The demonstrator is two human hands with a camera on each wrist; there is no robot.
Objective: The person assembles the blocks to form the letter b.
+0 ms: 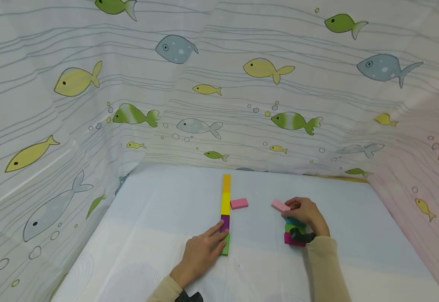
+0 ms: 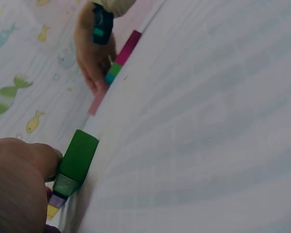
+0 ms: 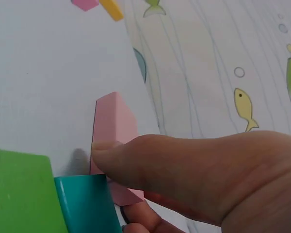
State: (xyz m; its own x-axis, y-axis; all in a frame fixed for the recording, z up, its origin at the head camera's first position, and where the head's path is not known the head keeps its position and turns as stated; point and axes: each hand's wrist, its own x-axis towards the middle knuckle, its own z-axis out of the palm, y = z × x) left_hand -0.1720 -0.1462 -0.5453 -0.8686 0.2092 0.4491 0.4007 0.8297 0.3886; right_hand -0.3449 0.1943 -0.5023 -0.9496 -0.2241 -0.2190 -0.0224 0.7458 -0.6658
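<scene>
A pale blue table point(image 1: 159, 218) stands walled on three sides by a white curtain point(image 1: 91, 126) printed with fish. Left of its middle a row point(image 1: 225, 209) of blocks runs toward the far edge: green nearest, then purple, yellow, orange. The left hand point(image 1: 200, 253) lies flat beside the row's near end, fingers straight against the green and purple blocks. A pink block point(image 1: 239, 203) lies just right of the yellow one. Further right, the right hand point(image 1: 307, 214) pinches a pale pink block point(image 1: 280, 205) by one end, at the far end of a short row point(image 1: 292, 231) of teal, green and magenta blocks.
</scene>
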